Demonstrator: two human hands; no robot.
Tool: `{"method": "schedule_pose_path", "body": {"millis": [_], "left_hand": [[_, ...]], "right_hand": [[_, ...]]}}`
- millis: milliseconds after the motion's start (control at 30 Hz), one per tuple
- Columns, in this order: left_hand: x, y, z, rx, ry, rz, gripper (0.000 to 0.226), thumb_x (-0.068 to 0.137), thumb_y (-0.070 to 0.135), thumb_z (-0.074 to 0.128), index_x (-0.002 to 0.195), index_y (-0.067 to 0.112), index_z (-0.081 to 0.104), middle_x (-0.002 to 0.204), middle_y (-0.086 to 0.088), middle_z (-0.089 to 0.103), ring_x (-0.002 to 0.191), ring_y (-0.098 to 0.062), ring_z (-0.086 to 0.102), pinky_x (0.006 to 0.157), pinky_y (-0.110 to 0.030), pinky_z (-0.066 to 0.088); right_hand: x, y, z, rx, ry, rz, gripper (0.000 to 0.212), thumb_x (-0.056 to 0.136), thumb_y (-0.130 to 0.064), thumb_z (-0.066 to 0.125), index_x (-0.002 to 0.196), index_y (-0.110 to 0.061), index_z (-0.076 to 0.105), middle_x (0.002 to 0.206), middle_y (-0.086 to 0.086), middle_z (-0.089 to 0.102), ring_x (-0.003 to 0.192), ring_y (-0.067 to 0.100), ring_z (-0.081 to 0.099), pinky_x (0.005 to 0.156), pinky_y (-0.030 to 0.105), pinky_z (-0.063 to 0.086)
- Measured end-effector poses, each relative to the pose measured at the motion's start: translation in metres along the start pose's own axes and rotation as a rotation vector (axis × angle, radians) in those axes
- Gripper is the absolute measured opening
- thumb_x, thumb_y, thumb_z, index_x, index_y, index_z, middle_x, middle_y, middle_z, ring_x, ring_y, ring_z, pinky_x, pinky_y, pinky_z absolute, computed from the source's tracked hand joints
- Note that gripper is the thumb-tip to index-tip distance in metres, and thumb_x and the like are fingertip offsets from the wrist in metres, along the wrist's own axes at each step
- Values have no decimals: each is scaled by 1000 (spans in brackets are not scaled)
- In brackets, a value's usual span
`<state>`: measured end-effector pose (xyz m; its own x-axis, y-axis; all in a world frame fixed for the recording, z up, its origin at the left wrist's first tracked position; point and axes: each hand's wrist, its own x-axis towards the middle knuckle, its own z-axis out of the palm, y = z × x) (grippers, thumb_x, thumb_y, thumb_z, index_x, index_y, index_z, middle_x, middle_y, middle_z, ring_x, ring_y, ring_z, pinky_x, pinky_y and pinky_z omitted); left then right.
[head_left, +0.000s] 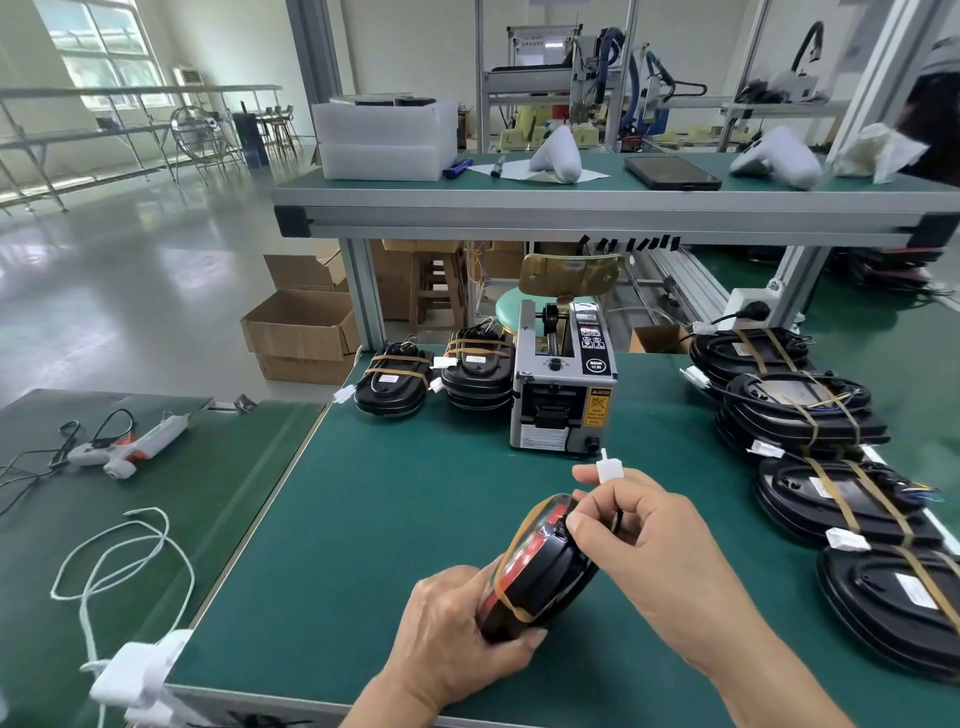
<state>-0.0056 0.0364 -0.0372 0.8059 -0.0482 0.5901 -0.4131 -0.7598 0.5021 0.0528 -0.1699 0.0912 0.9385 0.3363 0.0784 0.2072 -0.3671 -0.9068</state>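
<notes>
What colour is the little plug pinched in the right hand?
White; the plug shows best in the head view.

Black-and-red lamp unit (540, 577), tan rubber band (506, 566); white connector (607, 467); green table mat (415, 493); grey tape dispenser (563, 395).

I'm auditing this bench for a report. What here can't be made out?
- Head view: lower end of the black unit, covered by the left hand.
- Head view: the cable under the white connector, mostly hidden by the right hand.
- Head view: caution label print on the tape dispenser, too small.
</notes>
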Motion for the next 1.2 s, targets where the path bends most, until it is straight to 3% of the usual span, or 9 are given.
{"method": "schedule_pose_path", "body": {"millis": [133, 333, 533, 833, 1033, 1200], "left_hand": [[0, -1, 0, 8, -11, -9, 41, 71, 47, 83, 100, 33, 57, 61, 7, 59, 52, -16, 53, 52, -23, 49], [0, -1, 1, 6, -9, -9, 41, 70, 45, 83, 101, 33, 58, 61, 7, 59, 53, -15, 53, 52, -23, 50], [0, -1, 0, 22, -1, -7, 46, 67, 44, 83, 100, 33, 53, 61, 7, 55, 54, -17, 51, 51, -22, 45], [0, 0, 1, 18, -8, -13, 44, 67, 44, 84, 99, 33, 55, 60, 8, 55, 53, -15, 50, 52, -21, 44], [0, 0, 0, 24, -3, -9, 43, 68, 45, 83, 98, 33, 54, 60, 8, 54, 52, -14, 48, 52, -20, 43], [-1, 0, 1, 26, -2, -9, 43, 68, 45, 84, 97, 33, 54, 60, 10, 53, 53, -11, 46, 55, -16, 38]], "right_hand": [[-1, -2, 1, -34, 21, -5, 4, 86, -31, 73, 86, -33, 75, 122, -40, 58, 98, 3, 67, 89, 35, 54], [-1, -2, 1, -34, 24, 4, 4, 86, -29, 73, 84, -32, 75, 122, -40, 58, 108, 1, 65, 92, 34, 52], [-2, -3, 4, -42, 45, 0, 7, 85, -27, 74, 80, -32, 74, 120, -39, 58, 105, -2, 64, 91, 32, 51], [-5, -5, 5, -104, 59, -28, 4, 84, -30, 73, 85, -33, 71, 121, -36, 60, 113, -9, 58, 90, 23, 44], [-4, -6, 3, -135, 52, 6, 6, 83, -31, 73, 85, -36, 70, 120, -33, 62, 97, -4, 60, 80, 22, 41], [-3, -6, 5, -106, 52, 23, 6, 82, -29, 73, 83, -34, 70, 118, -31, 64, 109, -4, 60, 84, 24, 42]]}}
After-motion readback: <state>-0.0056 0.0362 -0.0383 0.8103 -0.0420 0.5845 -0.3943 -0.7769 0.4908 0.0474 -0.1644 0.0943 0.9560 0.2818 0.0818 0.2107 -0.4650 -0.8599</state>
